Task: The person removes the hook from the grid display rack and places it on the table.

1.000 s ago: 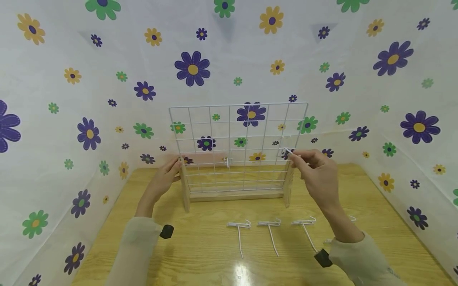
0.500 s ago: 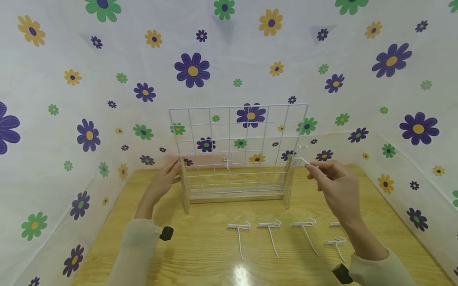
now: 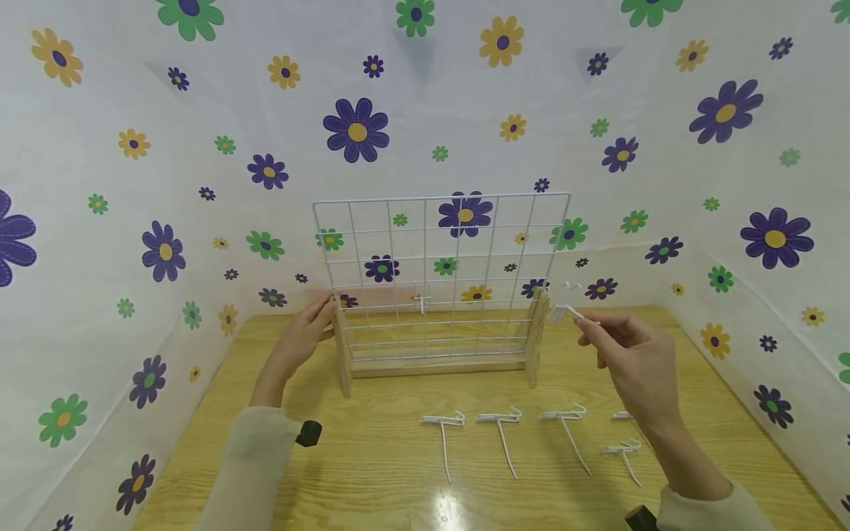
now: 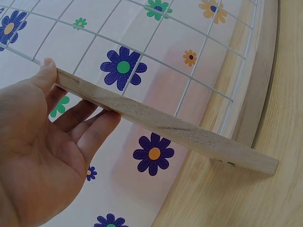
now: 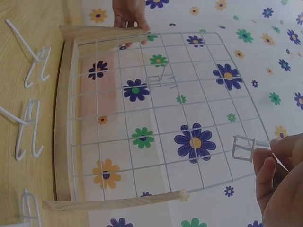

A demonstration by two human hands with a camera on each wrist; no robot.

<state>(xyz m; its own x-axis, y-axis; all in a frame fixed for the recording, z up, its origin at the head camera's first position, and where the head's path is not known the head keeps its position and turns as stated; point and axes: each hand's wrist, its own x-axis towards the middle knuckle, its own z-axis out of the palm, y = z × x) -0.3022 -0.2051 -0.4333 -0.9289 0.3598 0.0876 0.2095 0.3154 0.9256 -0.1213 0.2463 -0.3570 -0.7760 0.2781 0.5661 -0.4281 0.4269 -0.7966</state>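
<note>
A white wire grid panel (image 3: 441, 198) stands upright in a wooden stand (image 3: 438, 365). My left hand (image 3: 299, 343) grips the top of the stand's left post (image 4: 165, 124), thumb on one side and fingers on the other. To the right of the panel, my right hand (image 3: 634, 361) pinches a white wire display hook (image 3: 575, 313) by its prong. The hook's rectangular back (image 5: 244, 148) points toward the panel and overlaps its edge in the right wrist view. Another white hook (image 3: 421, 302) hangs on the grid near its middle.
Several white hooks lie on the wooden table in front of the stand, among them a left one (image 3: 443, 422), a middle one (image 3: 501, 418) and a small one (image 3: 624, 449). A flower-print sheet (image 3: 412, 96) encloses the back and sides.
My right hand has drawn the hook away from the right part of the grid, moving right and slightly down. My left hand has kept its place on the post.
</note>
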